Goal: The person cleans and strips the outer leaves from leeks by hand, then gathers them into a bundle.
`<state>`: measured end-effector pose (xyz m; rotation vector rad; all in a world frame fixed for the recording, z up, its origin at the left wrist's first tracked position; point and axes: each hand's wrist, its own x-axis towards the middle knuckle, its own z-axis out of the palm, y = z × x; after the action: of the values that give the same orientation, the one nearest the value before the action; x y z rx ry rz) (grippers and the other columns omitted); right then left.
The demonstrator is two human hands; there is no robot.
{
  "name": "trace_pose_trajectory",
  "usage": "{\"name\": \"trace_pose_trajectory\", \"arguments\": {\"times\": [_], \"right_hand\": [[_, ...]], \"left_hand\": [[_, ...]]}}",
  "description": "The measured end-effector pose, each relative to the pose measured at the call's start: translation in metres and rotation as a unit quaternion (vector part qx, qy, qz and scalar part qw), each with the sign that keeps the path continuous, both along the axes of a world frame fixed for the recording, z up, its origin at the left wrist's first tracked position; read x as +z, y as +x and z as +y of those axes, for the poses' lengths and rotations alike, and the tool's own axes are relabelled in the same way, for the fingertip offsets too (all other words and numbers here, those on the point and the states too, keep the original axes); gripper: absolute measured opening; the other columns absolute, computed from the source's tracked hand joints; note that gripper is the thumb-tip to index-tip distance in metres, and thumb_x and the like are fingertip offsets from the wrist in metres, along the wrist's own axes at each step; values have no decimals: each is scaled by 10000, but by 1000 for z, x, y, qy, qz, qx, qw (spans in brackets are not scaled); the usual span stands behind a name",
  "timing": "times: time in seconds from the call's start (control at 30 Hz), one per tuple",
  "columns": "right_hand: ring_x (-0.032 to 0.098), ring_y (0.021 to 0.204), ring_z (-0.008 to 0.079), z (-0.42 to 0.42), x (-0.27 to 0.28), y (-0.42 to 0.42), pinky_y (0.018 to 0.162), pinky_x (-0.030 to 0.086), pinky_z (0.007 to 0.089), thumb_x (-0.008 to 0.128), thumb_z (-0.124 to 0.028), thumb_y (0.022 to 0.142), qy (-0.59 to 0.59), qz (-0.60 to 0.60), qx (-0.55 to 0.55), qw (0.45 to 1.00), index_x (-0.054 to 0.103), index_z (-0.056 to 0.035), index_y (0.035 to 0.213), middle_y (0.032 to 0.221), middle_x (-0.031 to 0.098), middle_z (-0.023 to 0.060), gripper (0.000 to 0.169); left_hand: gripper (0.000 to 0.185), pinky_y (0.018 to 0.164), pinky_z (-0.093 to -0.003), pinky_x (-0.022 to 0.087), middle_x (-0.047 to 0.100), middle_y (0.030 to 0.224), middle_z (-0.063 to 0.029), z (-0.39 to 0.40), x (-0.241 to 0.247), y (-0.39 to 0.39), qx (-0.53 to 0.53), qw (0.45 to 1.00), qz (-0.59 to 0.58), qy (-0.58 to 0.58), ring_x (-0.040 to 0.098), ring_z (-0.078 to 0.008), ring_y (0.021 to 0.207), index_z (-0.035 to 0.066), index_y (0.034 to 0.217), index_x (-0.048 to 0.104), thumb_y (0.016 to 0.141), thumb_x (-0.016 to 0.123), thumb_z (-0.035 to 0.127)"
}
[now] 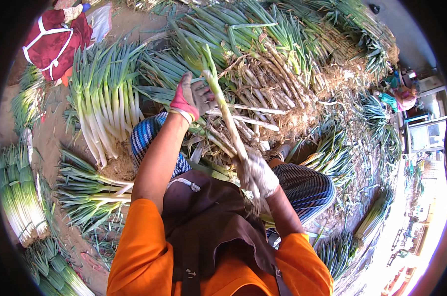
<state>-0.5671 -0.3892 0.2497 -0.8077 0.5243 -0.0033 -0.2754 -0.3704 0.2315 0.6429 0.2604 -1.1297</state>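
Observation:
A long green onion (227, 111) stands slanted before me, its green top away from me and its rooted end near my lap. Around its lower stem is my right hand (258, 175), in a pale, dirt-stained glove and slightly blurred. My left hand (193, 97), in a red glove with a grey palm, is spread beside the upper stem; whether its fingertips touch the stem I cannot tell. Beyond both hands lies a heap of untrimmed green onions (271, 79) with brown, dry outer leaves and roots. Several cleaner white-stemmed onions (107, 100) lie left of my knee.
Tied onion bundles (22, 199) lie at the far left, another bundle (375, 214) at the right. Loose onions (94, 192) lie by my left elbow. Leaf scraps (371, 159) litter the right-hand ground. A person in dark red clothing (57, 44) is at upper left, another person (402, 97) at far right.

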Motion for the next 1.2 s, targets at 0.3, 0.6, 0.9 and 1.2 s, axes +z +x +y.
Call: {"name": "trace_pose_trajectory", "arguments": {"times": [0.3, 0.6, 0.9, 1.2], "right_hand": [[543, 701, 115, 24, -3, 8, 639, 460, 256, 569, -250, 896, -125, -29, 29, 991, 523, 17, 1178, 808, 600, 36, 391], [559, 790, 102, -33, 17, 143, 695, 460, 255, 643, -187, 847, -330, 8, -178, 927, 595, 14, 1070, 931, 637, 52, 305], [507, 646, 151, -41, -7, 141, 645, 451, 310, 498, -88, 812, -369, 43, -214, 904, 600, 36, 839, 720, 587, 125, 163], [557, 628, 285, -18, -42, 87, 611, 455, 391, 437, 9, 754, -539, 16, -224, 812, 572, 33, 813, 753, 590, 186, 149]], "left_hand": [[395, 843, -475, 513, 634, 1020, -129, -3, 8, -34, -110, 981, -114, -112, 634, -279, 901, 107, 1148, 570, 851, 643, 356], [337, 786, -314, 462, 623, 1004, -15, -18, 1, -35, -47, 974, -211, -67, 575, -145, 877, 111, 1138, 624, 843, 688, 259], [301, 816, -299, 446, 644, 996, -5, -10, 9, -34, -39, 961, -274, -20, 581, -135, 906, 70, 1094, 646, 828, 700, 201], [281, 805, -311, 498, 654, 894, -65, -7, 13, -32, -48, 970, -237, -36, 633, -190, 855, 37, 1034, 622, 829, 698, 214]]}}
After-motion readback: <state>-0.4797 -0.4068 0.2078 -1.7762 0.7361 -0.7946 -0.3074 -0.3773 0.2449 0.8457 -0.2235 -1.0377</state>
